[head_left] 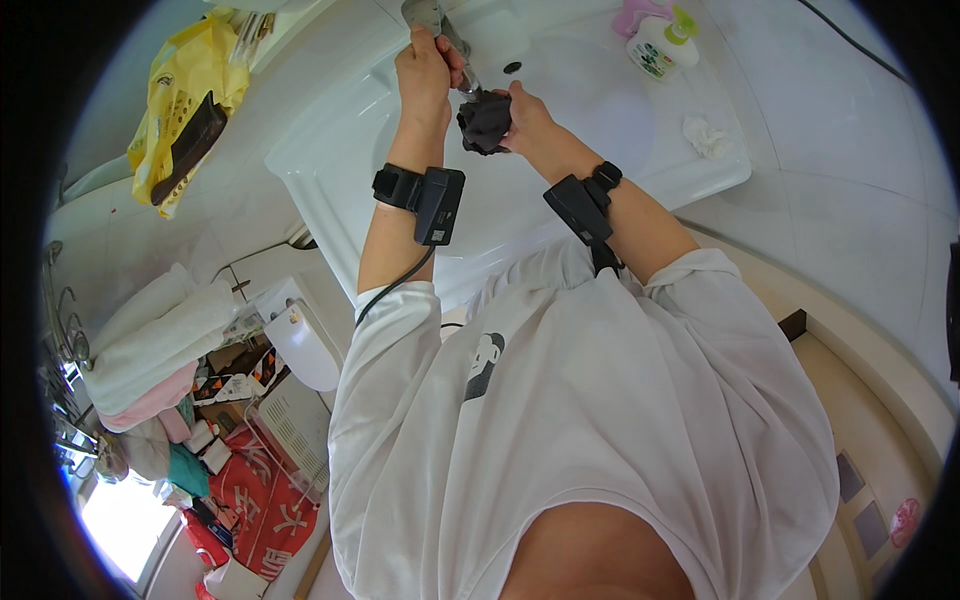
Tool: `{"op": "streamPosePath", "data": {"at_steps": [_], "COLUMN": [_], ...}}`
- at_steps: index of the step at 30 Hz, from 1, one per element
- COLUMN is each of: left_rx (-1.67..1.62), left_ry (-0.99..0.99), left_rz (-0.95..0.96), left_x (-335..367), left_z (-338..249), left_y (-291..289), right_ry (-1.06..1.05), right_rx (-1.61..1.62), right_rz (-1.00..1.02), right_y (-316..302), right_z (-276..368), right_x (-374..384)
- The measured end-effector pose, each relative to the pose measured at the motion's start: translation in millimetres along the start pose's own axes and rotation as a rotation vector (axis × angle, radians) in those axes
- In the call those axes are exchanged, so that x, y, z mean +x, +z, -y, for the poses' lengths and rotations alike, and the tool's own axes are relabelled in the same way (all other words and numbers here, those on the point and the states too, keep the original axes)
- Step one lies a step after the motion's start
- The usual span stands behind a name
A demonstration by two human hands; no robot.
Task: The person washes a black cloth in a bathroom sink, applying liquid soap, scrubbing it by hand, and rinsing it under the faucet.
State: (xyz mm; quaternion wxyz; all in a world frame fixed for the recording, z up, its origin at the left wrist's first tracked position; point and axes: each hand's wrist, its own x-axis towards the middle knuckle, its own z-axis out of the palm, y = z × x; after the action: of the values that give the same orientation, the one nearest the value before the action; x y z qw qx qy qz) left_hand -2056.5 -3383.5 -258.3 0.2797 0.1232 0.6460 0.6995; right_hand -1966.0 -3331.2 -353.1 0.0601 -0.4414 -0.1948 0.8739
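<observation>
My left hand (427, 72) is closed around the metal faucet (424, 14) at the top of the white washbasin (340, 150). Just below the spout, my right hand (527, 117) grips a bunched black cloth (484, 124). The cloth hangs over the basin, touching or very near the spout's end. Part of the faucet is covered by my left fingers, and whether water runs cannot be made out. Both wrists carry black strapped devices, the left one (438, 206) with a cable.
A white pump bottle (660, 48) with a green top and a pink item (637, 15) stand on the basin's far right. Crumpled white tissue (706, 136) lies at its right edge. To the left are a yellow plastic bag (195, 75), towels (165, 335) and a red bag (262, 505).
</observation>
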Motion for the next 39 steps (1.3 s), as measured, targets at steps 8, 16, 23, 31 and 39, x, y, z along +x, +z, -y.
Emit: {"op": "streamPosePath", "data": {"at_steps": [8,16,23,31,39], "left_rx": [0.006,0.005,-0.012,-0.054,-0.402], "left_ry": [-0.009,-0.026,-0.014,-0.020,-0.399], "left_rz": [-0.006,-0.004,-0.013,-0.005,-0.065], "left_x": [0,-2,0,-8,-21], "left_z": [0,-4,-1,12,128], "left_y": [-4,1,-2,-17,-34], "right_ry": [0.012,0.003,0.041,0.076,0.000], "right_rx": [0.021,-0.045,0.016,0.132,0.159], "right_rz": [0.001,-0.075,-0.117,-0.054,0.128], "right_y": [8,-2,2,-5,0], "right_z": [4,5,7,6,-8], "right_x": [8,37,28,33,35]}}
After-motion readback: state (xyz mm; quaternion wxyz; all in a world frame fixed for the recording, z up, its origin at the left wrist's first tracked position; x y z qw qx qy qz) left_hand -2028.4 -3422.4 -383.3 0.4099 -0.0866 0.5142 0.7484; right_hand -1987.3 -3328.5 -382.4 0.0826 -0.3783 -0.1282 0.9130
